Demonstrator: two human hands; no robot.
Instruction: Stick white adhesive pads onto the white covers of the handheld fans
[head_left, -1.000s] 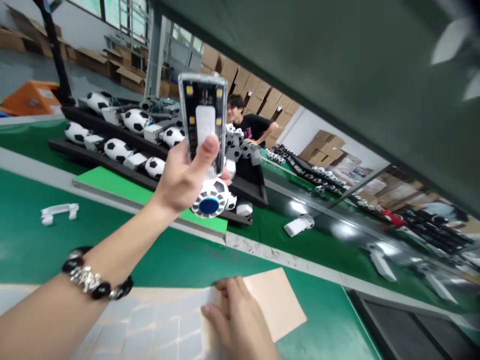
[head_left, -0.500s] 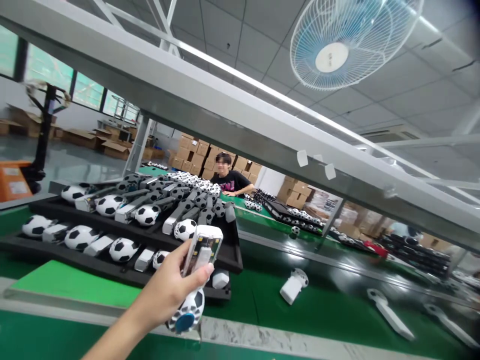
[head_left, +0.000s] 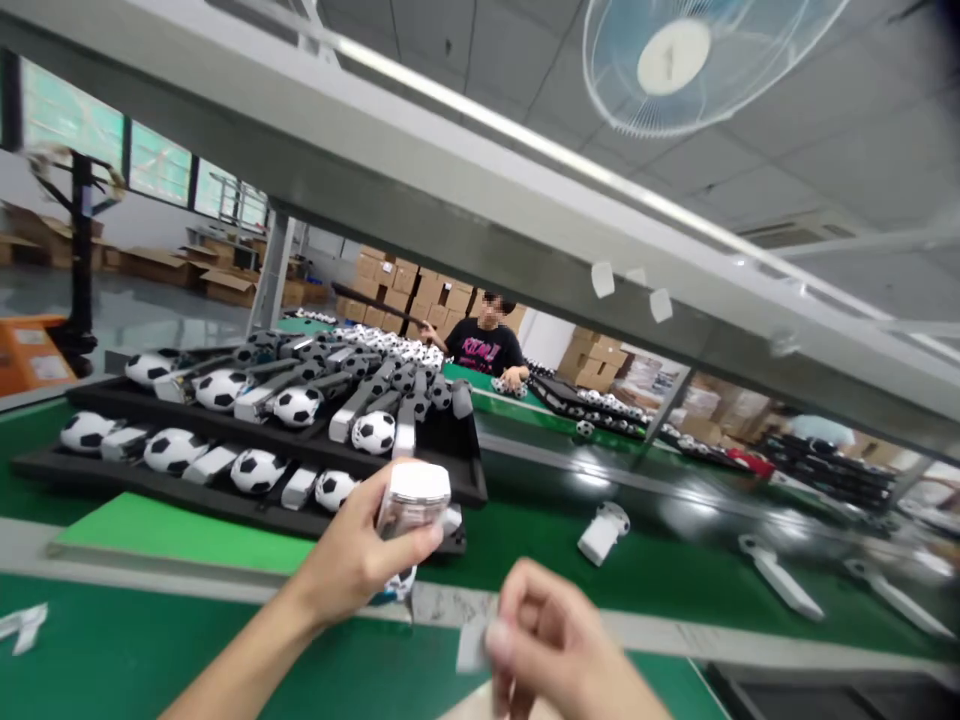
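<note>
While the left hand (head_left: pixel 349 560) holds a clear-bodied unit with a white cap (head_left: pixel 412 490) upright above the near edge of the bench, the right hand (head_left: pixel 562 640) sits low at bottom centre, near it but apart. The left grip is closed around the unit, with the thumb across its front and the fingers behind; this looks firm and leaves the capped end free and in plain view. The right fingers (head_left: pixel 517 610) are pressed together, pinching a small pale flat piece (head_left: pixel 472 647) at its edge, a light fingertip hold that suits something so thin. A pale sheet (head_left: pixel 487 708) lies on the green bench (head_left: pixel 112 640) beneath the right hand, cut off by the bottom of the frame.

Under the left hand, a sliver of blue and white (head_left: pixel 397 587) shows, but the hand hides most of it, so its shape and any link to the unit cannot be made out. The right hand is blurred, which leaves the outline of the pale piece uncertain. Black trays (head_left: pixel 172 487) of football-patterned units fill the centre left.
</note>
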